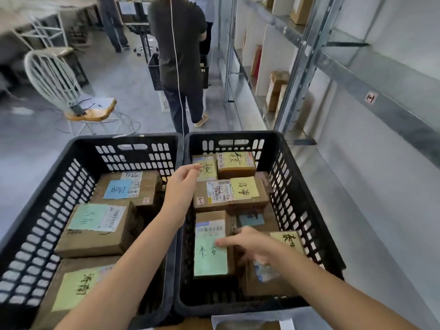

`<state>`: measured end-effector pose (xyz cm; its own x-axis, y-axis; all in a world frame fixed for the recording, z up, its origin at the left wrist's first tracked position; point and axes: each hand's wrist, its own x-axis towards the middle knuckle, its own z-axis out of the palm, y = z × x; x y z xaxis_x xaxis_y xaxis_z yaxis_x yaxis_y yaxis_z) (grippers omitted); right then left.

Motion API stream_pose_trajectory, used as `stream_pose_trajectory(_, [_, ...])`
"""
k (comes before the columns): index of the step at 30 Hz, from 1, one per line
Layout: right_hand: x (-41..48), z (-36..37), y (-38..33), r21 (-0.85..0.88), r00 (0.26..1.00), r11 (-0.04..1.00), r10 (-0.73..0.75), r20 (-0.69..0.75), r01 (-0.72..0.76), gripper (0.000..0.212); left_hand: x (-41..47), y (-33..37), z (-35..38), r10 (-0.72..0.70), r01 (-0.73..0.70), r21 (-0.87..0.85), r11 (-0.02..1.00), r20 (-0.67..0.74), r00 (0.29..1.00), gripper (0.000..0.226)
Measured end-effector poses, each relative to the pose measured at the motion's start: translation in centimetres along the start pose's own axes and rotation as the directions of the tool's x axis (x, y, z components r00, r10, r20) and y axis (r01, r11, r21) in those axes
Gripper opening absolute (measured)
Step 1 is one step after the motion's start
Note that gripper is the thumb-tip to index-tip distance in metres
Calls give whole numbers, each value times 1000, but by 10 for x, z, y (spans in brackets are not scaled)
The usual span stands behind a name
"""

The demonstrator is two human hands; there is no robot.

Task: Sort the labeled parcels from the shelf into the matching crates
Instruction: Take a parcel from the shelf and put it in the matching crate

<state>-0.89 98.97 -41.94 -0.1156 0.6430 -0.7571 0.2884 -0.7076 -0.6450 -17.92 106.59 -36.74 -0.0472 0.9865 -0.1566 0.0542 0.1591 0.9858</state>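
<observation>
Two black slotted crates stand side by side below me, the left crate and the right crate, both holding several brown cardboard parcels with coloured handwritten labels. My left hand hovers over the divide between the crates, fingers loosely curled and holding nothing. My right hand is inside the right crate with fingers extended, touching a parcel with a green label. Next to it sit a yellow-labelled parcel and another at the far end. In the left crate lie parcels with a blue label and a green label.
A metal shelf rack runs along the right with more boxes and white dividers. A person stands just beyond the crates in the aisle. A white wire chair with cables stands at the left on the grey floor.
</observation>
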Motion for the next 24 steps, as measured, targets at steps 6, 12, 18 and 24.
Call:
stream_pose_trajectory(6, [17,22,15,-119,973,983,156,169,-137,38,-8,-15,5,-19,20,22,1000,-31,999,28])
stream_pose_trajectory(12, [26,26,26,-58,929,978,210,303,-202,15,-16,-17,3,1,3,86,996,-46,999,30])
stream_pose_trajectory(18, [33,34,29,-290,963,951,170,211,-105,36,-16,-17,8,17,-13,131,991,-26,1000,30])
stream_pose_trajectory(24, [13,43,36,-611,998,790,-20,62,54,40,-24,-22,18,54,-85,277,957,118,992,30])
